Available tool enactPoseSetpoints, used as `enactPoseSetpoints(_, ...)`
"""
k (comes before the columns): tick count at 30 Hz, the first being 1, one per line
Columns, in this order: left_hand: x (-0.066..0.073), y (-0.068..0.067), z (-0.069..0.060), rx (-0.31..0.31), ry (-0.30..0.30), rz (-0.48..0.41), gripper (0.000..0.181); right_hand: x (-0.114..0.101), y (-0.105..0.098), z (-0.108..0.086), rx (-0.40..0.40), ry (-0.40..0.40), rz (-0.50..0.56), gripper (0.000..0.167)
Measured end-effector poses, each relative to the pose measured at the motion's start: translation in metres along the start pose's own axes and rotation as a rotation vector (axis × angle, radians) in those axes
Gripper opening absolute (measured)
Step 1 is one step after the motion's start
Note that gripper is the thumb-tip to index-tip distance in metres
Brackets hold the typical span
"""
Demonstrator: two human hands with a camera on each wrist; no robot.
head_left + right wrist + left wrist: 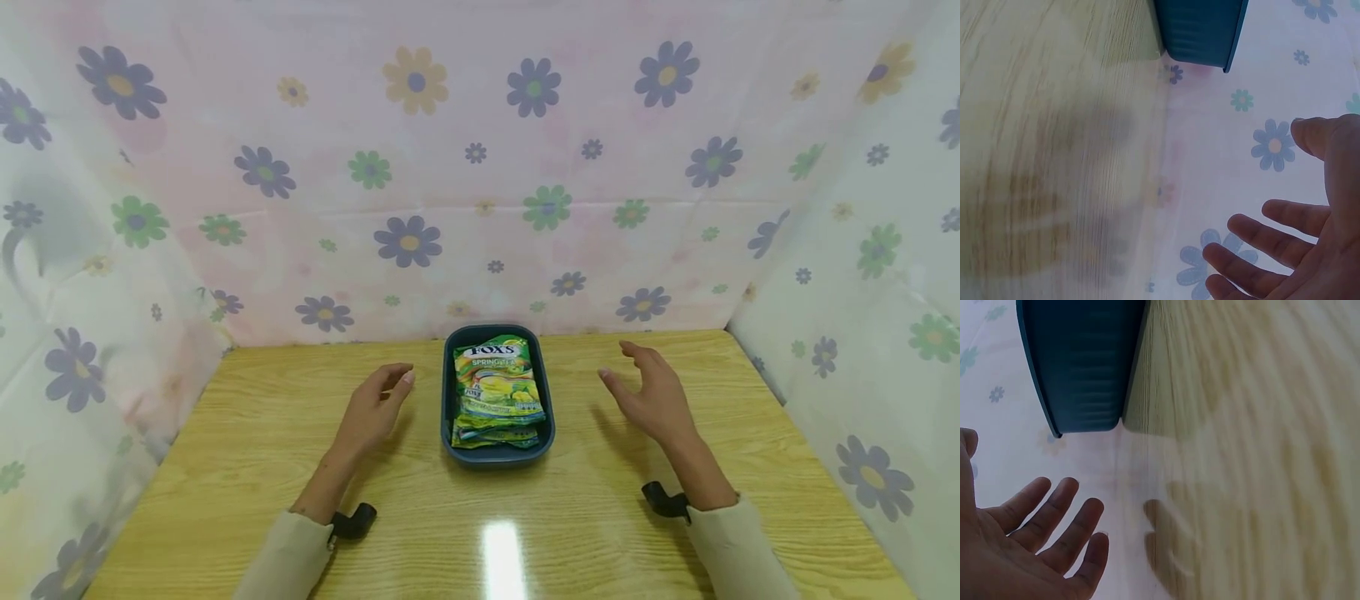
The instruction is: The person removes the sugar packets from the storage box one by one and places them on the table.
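Observation:
A dark teal plastic basket (498,457) stands upright on the table, near its back edge. Inside lie several green and yellow candy packets (497,390), stacked, the top one printed FOX'S SPRING TEA. To the basket's left, my left hand (375,408) hovers with relaxed, slightly bent fingers, holding nothing. On the other side my right hand (654,398) is held apart from the basket, thumb and fingers spread. Both wrist views show the basket's outer wall (1079,369) beyond the fingers, with a gap between.
The wood-grain table (600,533) bears a bright light reflection near the front. A flowered cloth (480,167) hangs behind it and along both sides. A black wrist mount (356,522) sits at the left sleeve, another mount (664,500) at the right.

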State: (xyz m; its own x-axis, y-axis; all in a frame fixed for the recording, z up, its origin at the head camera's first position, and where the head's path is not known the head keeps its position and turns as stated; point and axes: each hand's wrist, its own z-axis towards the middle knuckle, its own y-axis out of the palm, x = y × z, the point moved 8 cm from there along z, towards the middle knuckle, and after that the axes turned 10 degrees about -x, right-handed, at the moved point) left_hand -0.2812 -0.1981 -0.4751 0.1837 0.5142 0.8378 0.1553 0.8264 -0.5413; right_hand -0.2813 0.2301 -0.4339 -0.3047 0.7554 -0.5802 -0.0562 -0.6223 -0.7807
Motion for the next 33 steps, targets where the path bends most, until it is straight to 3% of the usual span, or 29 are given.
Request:
enactPoseSetpoints(14,0.004,0.020,0.016,-0.001,0.003,-0.156,0.052,-0.018,0.009,0.013,-0.035,0.022,0.090,0.063)
enactPoseSetpoints(22,0.005,0.034,0.027,-0.018,-0.014,-0.307,0.051,-0.031,0.016,0.022,-0.032,0.008,0.117,0.059)
enactPoseSetpoints(27,0.006,0.044,0.035,0.000,-0.022,-0.335,0.049,-0.040,0.021,0.028,-0.046,0.013,0.136,0.058)
enactPoseSetpoints(33,0.003,0.049,0.041,0.062,-0.033,-0.349,0.043,-0.056,0.024,0.033,-0.040,-0.028,0.142,0.057)
